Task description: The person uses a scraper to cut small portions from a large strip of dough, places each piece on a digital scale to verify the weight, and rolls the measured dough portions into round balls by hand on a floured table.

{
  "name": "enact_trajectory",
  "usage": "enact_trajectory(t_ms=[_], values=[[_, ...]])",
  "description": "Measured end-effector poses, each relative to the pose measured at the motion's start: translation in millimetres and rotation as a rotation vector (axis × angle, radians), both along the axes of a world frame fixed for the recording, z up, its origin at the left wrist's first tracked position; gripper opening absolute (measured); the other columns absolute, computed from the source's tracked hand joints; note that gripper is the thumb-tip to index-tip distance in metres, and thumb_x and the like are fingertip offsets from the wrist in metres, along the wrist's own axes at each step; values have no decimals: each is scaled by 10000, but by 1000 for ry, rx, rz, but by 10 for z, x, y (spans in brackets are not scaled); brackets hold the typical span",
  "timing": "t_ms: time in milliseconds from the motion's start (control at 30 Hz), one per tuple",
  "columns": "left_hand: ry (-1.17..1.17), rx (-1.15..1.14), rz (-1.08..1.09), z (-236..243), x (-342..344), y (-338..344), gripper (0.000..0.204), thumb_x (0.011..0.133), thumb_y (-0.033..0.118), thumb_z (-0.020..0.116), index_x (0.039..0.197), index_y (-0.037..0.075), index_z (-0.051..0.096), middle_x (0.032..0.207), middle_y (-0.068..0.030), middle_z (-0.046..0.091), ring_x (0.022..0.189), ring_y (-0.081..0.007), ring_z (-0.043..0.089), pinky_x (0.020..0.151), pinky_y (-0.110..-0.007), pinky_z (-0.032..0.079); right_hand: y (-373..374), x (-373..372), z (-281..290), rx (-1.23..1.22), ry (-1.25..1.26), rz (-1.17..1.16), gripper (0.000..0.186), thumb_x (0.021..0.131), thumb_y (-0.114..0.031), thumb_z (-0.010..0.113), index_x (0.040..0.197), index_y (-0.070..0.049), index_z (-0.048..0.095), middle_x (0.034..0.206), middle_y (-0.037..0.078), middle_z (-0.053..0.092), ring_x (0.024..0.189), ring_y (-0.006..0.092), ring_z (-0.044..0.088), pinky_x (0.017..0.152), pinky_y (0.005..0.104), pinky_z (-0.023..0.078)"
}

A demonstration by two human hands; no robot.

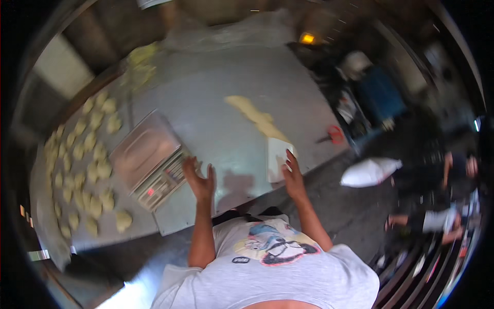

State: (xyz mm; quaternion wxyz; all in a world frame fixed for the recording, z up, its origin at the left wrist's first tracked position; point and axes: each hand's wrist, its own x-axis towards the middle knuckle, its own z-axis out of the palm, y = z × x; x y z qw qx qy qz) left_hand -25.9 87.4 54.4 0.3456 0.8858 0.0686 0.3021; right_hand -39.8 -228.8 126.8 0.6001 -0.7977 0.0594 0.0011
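My left hand (pixel 199 181) is raised at the near right corner of a digital scale (pixel 149 154), its fingers and thumb spread with nothing between them. The scale has a wide metal pan and a lit red display. My right hand (pixel 294 177) has its fingers stretched out, overlapping the right edge of a flat white scraper (pixel 275 160); whether they touch I cannot tell. From the scraper's far end a long yellowish strip of dough (pixel 254 116) runs away to the left across the metal table (pixel 206 82).
Many dough pieces (pixel 95 172) lie left of the scale. More yellowish dough (pixel 141 64) sits at the far left. Red-handled scissors (pixel 335 135) rest near the table's right edge. Beyond are a blue crate (pixel 381 92) and a white sack (pixel 370 172). Blurred people (pixel 440 221) are at right.
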Motion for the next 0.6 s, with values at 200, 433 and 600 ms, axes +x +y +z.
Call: enact_trajectory(t_ms=[200,433,600], values=[[-180,-260,-508,421,243,-1397,815,843,226,732,1482,-24,294,1523,-273,292,1427,-443,261,1162,-529,235,-769,-530,57,85,-289,-190,788,997,-521,432,1559,-40,160,1617,178,164,1499,317,151,1209,424,103],[-7,-183,-620,177,265,-2203,699,918,181,634,1472,-67,288,1532,-261,299,1439,-396,265,1186,-473,195,-1624,-1195,761,884,-365,-137,980,868,-831,296,1586,-190,109,1606,203,167,1436,400,288,1131,567,293],[129,-7,-357,-480,-190,-2214,637,973,271,560,1469,-41,312,1510,-257,333,1411,-425,293,1164,-519,217,-2019,-1278,1677,1132,-666,153,984,870,-751,462,1563,-134,135,1558,231,254,1351,413,420,1056,609,401]])
